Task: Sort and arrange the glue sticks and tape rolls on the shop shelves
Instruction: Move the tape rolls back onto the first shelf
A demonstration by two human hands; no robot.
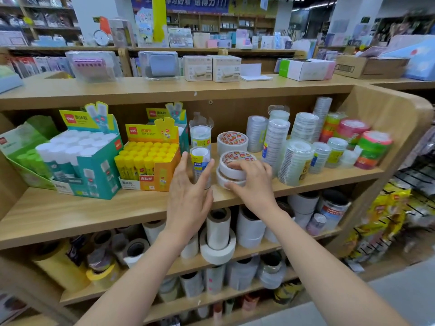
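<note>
The left hand [188, 201] hides part of the clear tape tube [200, 161]; the right hand [255, 184] covers the front of the white tape stack [231, 171]. The left edge cuts the green box [22, 147].

The wooden shelf [94, 217] carries three open cartons of glue sticks on its left: a green box [26, 156], a teal box [98, 170] and a yellow box [150, 165]. Further right stand white tape rolls [232, 142], clear tape stacks [294, 161] and, at the right end, coloured tape rolls [372, 149].
</note>
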